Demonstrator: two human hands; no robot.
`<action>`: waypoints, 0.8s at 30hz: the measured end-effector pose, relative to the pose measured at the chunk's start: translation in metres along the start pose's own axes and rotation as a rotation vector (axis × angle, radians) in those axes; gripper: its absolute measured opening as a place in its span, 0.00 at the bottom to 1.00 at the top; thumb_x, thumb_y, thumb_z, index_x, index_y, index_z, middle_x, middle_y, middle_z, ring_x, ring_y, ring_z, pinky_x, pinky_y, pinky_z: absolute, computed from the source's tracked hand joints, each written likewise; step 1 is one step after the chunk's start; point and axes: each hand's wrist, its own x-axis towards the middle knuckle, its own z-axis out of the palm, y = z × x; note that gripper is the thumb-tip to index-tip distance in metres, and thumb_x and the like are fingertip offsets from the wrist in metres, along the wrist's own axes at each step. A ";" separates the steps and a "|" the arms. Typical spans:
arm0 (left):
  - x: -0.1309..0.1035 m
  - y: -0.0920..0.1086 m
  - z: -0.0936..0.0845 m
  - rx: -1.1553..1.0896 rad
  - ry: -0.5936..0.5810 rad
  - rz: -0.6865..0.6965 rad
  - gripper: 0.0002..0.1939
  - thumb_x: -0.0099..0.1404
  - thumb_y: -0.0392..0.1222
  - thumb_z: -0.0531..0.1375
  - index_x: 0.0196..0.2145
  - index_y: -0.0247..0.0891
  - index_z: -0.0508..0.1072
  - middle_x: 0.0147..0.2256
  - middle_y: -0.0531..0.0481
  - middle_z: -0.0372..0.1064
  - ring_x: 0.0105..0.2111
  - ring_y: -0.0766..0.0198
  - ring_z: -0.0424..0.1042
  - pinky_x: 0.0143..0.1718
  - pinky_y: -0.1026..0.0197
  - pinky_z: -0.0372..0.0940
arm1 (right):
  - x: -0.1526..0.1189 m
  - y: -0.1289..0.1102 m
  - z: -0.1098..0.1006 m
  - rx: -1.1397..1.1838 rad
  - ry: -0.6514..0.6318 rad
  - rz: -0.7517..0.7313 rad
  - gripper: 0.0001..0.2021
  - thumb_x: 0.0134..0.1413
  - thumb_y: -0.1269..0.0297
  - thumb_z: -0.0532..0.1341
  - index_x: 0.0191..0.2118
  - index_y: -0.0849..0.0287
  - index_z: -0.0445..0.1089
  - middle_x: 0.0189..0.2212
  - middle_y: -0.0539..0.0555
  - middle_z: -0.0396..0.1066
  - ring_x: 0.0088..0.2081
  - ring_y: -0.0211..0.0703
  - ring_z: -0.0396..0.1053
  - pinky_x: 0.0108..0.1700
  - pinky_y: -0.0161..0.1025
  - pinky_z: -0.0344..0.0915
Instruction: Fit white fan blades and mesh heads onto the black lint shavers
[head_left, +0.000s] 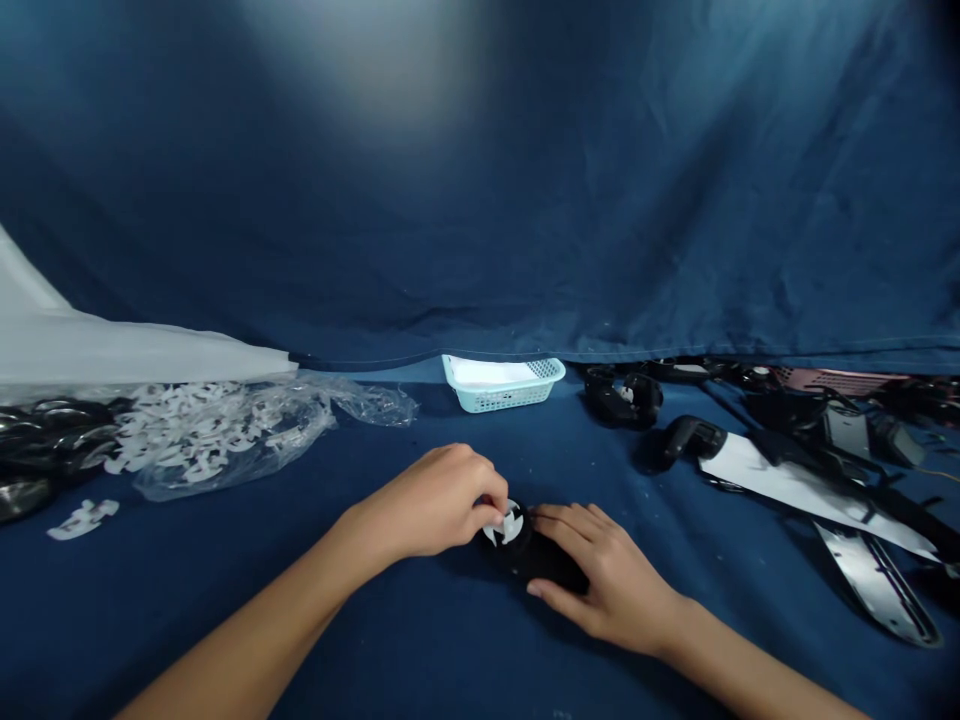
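The white piece (513, 527) sits on the round left end of the black part (553, 562), which lies on the blue-covered counter (360, 650) between the two hands. The left grip (450, 500) is narrow — thumb and forefinger pinched on the left edge of the white piece. The right grip (604, 580) holds the black part, fingers over its far side and thumb along its near side.

Beyond them stands a pale blue basket (506, 401) with a white sheet (487, 372) in it; whether the sheet bears writing is too small to tell.

To the left, a clear bag (262, 465) spills over with small white pieces (191, 430); one loose piece (84, 520) lies nearer. Dark glossy parts (64, 440) beside the bag are cut off by the frame.

The fingers hide part of the white piece, and the right palm covers much of the black part — its full shape cannot be made out. On the right, a heap of black parts (795, 450) is jumbled and blurred, its back edge hidden by the hanging blue cloth (480, 220).
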 end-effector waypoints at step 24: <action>-0.004 0.015 -0.005 0.040 -0.019 -0.052 0.10 0.62 0.31 0.58 0.31 0.43 0.78 0.31 0.54 0.74 0.31 0.60 0.73 0.34 0.58 0.60 | 0.000 0.001 0.003 0.000 -0.001 -0.013 0.20 0.58 0.58 0.62 0.55 0.59 0.66 0.53 0.61 0.71 0.49 0.56 0.72 0.49 0.55 0.68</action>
